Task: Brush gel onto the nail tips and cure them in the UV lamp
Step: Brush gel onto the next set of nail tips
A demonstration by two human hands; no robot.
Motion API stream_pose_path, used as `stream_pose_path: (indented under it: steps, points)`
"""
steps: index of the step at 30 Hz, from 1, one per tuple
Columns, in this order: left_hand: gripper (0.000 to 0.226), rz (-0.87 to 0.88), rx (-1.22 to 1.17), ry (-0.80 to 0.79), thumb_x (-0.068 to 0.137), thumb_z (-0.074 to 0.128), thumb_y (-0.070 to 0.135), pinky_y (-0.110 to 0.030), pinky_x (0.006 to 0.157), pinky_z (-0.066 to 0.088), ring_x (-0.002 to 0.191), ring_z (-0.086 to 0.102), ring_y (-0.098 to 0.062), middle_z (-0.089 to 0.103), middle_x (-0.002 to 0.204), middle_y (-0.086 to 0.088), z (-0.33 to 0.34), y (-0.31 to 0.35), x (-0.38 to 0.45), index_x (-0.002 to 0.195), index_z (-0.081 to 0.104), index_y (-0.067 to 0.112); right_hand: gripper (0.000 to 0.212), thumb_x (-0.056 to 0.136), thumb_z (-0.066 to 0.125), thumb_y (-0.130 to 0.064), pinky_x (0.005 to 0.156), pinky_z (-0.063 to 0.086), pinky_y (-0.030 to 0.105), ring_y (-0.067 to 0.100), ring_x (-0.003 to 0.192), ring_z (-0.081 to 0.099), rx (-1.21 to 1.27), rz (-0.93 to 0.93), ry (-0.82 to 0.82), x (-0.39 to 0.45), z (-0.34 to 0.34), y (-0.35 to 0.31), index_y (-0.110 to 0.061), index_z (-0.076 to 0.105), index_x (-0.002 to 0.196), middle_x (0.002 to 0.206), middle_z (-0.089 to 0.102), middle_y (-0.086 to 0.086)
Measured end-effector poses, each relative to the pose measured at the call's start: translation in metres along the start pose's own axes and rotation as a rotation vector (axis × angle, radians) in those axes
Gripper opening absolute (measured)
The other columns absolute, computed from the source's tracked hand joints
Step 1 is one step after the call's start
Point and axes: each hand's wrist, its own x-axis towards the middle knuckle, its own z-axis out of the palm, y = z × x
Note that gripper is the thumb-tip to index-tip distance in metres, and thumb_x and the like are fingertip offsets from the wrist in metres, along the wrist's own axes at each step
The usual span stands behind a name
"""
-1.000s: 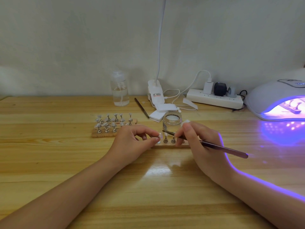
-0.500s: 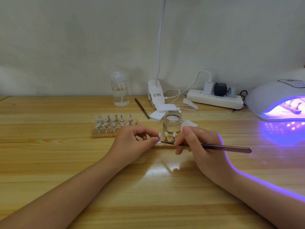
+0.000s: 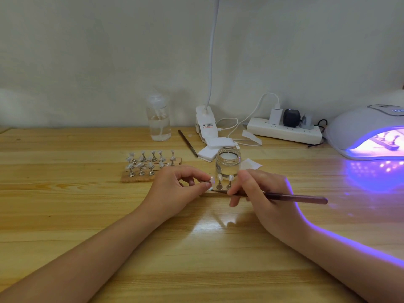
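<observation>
On the wooden table (image 3: 65, 215), just in front of the open glass gel jar (image 3: 228, 162), a person works at a small wooden strip (image 3: 215, 192) of nail tips on metal stands; the left hand (image 3: 175, 193) pinches one nail tip (image 3: 211, 186) between thumb and forefinger at the strip's left end, the other fingers curled; the right hand (image 3: 264, 193) grips a slim dark brush (image 3: 284, 196) near its front, fingers curled round it, the handle lying nearly level and pointing right, the bristle end touching the pinched tip; two more tips (image 3: 225, 178) stand on the strip just beside it, between the hands. Behind the left hand sits a second wooden rack (image 3: 150, 165) crowded with tips on stands. Far right, the white UV lamp (image 3: 369, 132) glows violet, with another holder of tips (image 3: 387, 141) inside its mouth; the violet light runs along the right forearm. Along the wall stand a clear pump bottle (image 3: 159, 121), a white clip lamp (image 3: 206, 125) and a power strip (image 3: 284, 131); a second brush (image 3: 188, 142) lies beside a stack of white pads (image 3: 215, 147).
</observation>
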Motion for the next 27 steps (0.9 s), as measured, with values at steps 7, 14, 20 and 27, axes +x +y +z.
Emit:
stream_pose_path:
  steps: [7,14,20,27]
  points:
    - [0.018,-0.002,-0.015,-0.003,0.071,0.075,0.008,-0.007,0.049,0.035,0.053,0.047,0.003,0.059,0.055,0.024,0.0007,-0.0003,-0.0001,0.071,0.072,0.025,0.039,0.088,0.038,-0.039,0.067,0.048,0.022,0.009,0.067,0.062,-0.010,0.046,0.061,0.0025,-0.0012,0.0022,-0.017,0.063,0.069,0.063,0.063,-0.002]
    - [0.024,-0.009,-0.018,0.008,0.070,0.076,0.008,-0.007,0.050,0.036,0.055,0.048,0.003,0.060,0.057,0.023,0.0011,-0.0010,0.0006,0.068,0.069,0.031,0.036,0.088,0.039,-0.039,0.071,0.050,0.023,0.008,0.068,0.064,-0.002,0.056,0.026,0.0023,0.0001,0.0015,-0.021,0.064,0.070,0.065,0.066,0.000]
    - [0.018,-0.010,-0.021,-0.003,0.071,0.076,0.009,-0.007,0.049,0.035,0.053,0.047,0.003,0.060,0.057,0.023,0.0004,-0.0001,-0.0003,0.071,0.072,0.026,0.039,0.088,0.040,-0.034,0.059,0.039,0.008,0.003,0.053,0.058,0.093,0.032,0.064,0.0008,-0.0001,0.0011,-0.017,0.064,0.063,0.055,0.063,0.001]
    - [0.015,-0.014,-0.006,0.000,0.071,0.076,0.009,-0.007,0.050,0.036,0.055,0.048,0.003,0.060,0.056,0.023,0.0007,-0.0003,0.0002,0.073,0.073,0.023,0.026,0.089,0.049,-0.029,0.067,0.043,0.011,0.003,0.068,0.062,-0.020,0.101,0.067,0.0050,-0.0013,0.0008,-0.017,0.064,0.071,0.065,0.068,0.000]
